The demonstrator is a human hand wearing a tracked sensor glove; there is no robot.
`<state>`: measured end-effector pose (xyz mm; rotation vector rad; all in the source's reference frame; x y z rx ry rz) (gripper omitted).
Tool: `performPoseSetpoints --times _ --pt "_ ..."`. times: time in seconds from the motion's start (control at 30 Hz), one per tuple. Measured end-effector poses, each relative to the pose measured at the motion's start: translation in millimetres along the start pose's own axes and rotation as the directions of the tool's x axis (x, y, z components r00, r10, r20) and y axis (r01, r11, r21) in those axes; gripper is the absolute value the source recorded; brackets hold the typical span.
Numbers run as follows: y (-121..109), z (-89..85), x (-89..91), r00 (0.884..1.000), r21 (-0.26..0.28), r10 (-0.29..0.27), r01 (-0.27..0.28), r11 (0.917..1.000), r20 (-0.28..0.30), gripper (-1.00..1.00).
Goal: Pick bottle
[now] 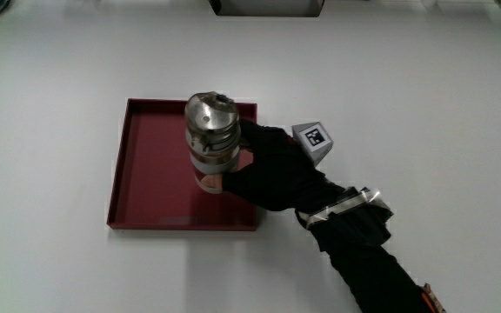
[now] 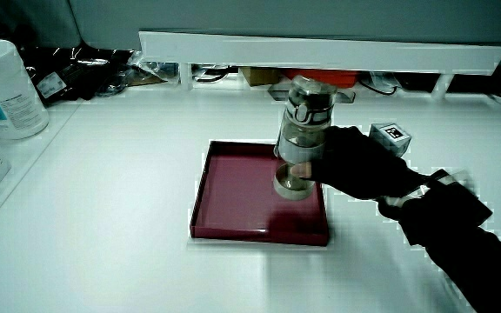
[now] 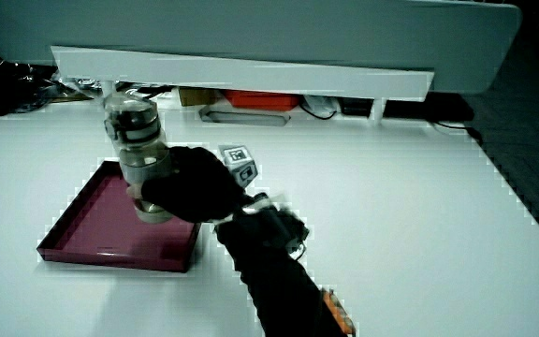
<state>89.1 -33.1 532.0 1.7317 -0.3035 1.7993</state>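
A clear bottle [image 1: 212, 139] with a metal lid stands upright over the dark red tray [image 1: 150, 174]. In both side views the bottle [image 2: 303, 130] [image 3: 137, 150] appears upright, with its base close above or on the tray floor; I cannot tell which. The gloved hand [image 1: 272, 169] is wrapped around the bottle's lower body from the side, over the tray's edge. The patterned cube [image 1: 313, 141] sits on the back of the hand. The hand [image 2: 355, 165] [image 3: 190, 187] covers part of the bottle's side.
The tray [image 2: 233, 196] [image 3: 82, 229] lies on the white table. A low white partition [image 2: 320, 48] runs along the table's far edge, with cables and boxes under it. A white canister [image 2: 3, 87] stands near the table's edge in a side view.
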Motion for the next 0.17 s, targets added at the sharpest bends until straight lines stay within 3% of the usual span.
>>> performPoseSetpoints --times 0.17 --pt "-12.7 19.3 -20.6 1.000 0.019 0.028 -0.028 0.9994 0.006 1.00"
